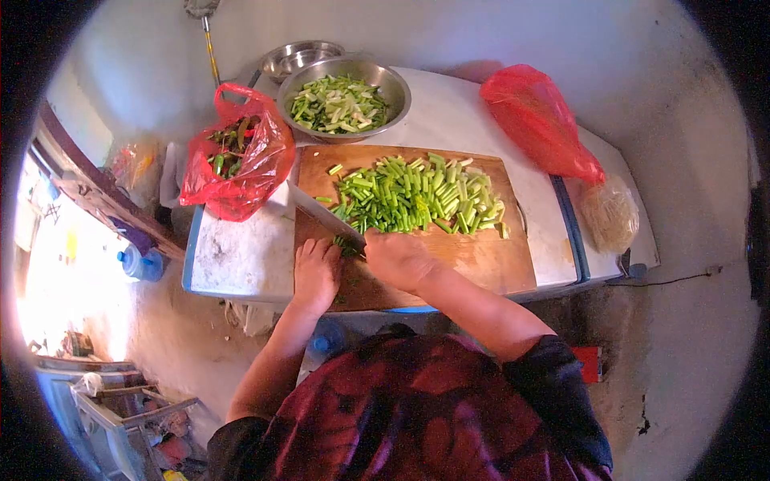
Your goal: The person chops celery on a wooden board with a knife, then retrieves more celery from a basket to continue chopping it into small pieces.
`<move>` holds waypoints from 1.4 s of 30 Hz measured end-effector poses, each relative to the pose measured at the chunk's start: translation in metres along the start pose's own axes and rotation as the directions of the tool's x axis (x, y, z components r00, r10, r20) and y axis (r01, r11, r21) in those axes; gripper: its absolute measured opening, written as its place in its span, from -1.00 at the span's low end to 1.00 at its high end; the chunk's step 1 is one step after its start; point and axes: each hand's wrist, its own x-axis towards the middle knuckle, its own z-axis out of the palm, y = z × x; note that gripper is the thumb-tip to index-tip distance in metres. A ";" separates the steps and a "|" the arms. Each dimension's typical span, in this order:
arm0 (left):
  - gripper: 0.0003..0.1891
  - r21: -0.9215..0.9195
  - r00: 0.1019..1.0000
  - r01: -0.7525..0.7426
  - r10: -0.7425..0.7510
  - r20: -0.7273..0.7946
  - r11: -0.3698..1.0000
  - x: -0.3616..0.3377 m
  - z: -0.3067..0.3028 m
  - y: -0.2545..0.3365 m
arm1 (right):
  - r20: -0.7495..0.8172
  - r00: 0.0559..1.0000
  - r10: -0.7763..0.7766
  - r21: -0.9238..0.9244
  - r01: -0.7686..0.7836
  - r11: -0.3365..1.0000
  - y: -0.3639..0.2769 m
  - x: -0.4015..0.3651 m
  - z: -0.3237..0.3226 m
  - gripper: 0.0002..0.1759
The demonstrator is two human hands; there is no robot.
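Note:
My right hand (399, 260) is closed round the handle of a kitchen knife (325, 215). Its broad blade slants away to the upper left, over the wooden cutting board (473, 268). Left of the blade, my left hand (317, 275) rests on the board with its fingers bent and close together over dark green celery leaves (347, 248), which are mostly hidden by the hand and knife. Beyond the knife lies a wide heap of chopped celery (417, 195), darker green on the left and paler on the right. A few loose pieces lie near the board's far left corner.
Behind the board stands a steel bowl (399, 98) of cut celery, with another metal bowl (277, 62) behind it. A red plastic bag (269, 172) with peppers sits at left. Another red bag (533, 120) and a clear bag (611, 212) lie at right on the white tabletop (241, 256).

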 end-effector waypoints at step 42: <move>-0.50 -0.153 0.984 0.154 -0.166 -0.067 0.976 -0.054 -0.033 0.014 | 0.012 0.994 -0.113 -0.186 0.113 0.976 -0.015 -0.061 -0.019 -0.85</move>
